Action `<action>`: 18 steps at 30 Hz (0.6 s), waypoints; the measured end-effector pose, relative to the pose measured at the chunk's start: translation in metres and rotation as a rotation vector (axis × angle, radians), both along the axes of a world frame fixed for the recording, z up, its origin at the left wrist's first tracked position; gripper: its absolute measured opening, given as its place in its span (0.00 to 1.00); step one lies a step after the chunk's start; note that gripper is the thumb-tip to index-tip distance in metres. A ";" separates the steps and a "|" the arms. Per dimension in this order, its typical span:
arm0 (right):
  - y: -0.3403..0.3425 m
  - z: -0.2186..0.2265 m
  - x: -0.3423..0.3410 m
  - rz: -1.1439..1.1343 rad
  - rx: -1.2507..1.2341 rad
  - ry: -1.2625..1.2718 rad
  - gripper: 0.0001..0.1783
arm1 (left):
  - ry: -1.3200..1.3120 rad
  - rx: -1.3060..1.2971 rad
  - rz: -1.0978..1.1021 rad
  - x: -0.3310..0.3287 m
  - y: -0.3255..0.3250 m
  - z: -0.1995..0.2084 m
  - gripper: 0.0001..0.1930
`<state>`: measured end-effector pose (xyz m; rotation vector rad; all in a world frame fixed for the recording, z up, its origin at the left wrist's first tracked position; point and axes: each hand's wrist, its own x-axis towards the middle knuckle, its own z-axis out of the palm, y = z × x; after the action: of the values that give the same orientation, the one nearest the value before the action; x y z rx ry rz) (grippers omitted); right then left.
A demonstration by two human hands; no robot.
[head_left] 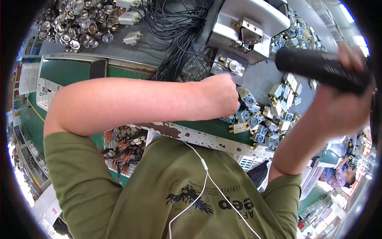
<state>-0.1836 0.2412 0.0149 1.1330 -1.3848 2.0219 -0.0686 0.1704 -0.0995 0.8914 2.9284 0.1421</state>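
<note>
Landmark: grey fixture block (232,65) on the bench (199,135).
Left hand (221,95): fisted just below the block, fingers closed; whatever it held was hidden.
Right hand (342,107): right of the block, clamped around a black lever handle (314,65).
Small parts (266,115): heaped below-right of the block.
Black wires (179,36): left of the block.
Metal caps (75,24): far left of the block.

Colours at the workbench

Olive-green T-shirt (159,191) with black printed graphic; white earphone cable (205,165) across it. Black handle (318,65) on the press. Bench surface (264,77) grey, with green edge (207,126) showing chipped white patches. Small parts (264,117) grey-blue and brass; discs (75,26) silver; wires (179,36) black.
</note>
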 end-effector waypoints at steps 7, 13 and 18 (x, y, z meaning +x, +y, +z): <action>-0.010 0.001 -0.018 0.159 -0.169 -0.146 0.13 | 0.075 0.246 -0.007 -0.002 -0.006 -0.001 0.05; -0.009 -0.003 -0.026 0.225 -0.078 -0.127 0.13 | 0.028 0.193 -0.012 -0.002 -0.007 0.005 0.04; -0.012 -0.005 -0.025 0.229 -0.034 -0.151 0.11 | -0.062 0.145 -0.016 -0.001 -0.009 0.009 0.04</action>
<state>-0.2083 0.2294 0.0097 1.1919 -1.3364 2.3262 -0.0698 0.1611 -0.0905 0.9117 2.8828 0.3787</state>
